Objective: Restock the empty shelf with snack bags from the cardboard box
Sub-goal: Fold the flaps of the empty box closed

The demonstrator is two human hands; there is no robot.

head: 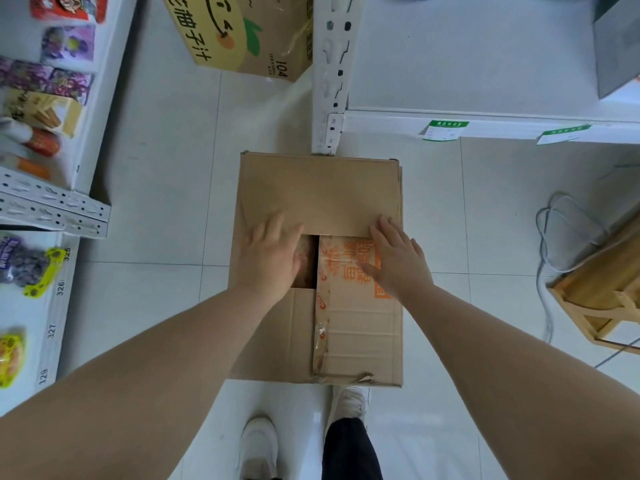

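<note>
On the floor tiles below the camera sits the box (322,188), its far corner touching the upright post (329,74) of the shelf (467,64).

Box: the far flap is folded down flat. The near right flap, printed in orange, is also down, with torn tape (322,341) along its inner edge. A narrow dark gap lies open between the flaps. Brownish contents (309,261) show in the gap, too blurred to identify as bags.

Left hand (270,258): fingers straight and spread, lying flat over the gap, fingertips on the far flap's edge. It holds nothing.

Right hand (398,265): fingers straight, lying flat on the printed flap, fingertips reaching the far flap's edge, thumb out to the side. It holds nothing.

Shelf: white board beyond and to the right of the box. Two green labels (445,129) hang on its front edge, and a grey object (616,46) stands at its right end.

Surroundings: a rack (55,206) at left carries coloured packets (67,43). A printed carton (242,32) stands beyond the box. A wooden stool (602,282) and a grey cable (561,230) lie at right. White shoes (258,445) stand just short of the box's near edge.
</note>
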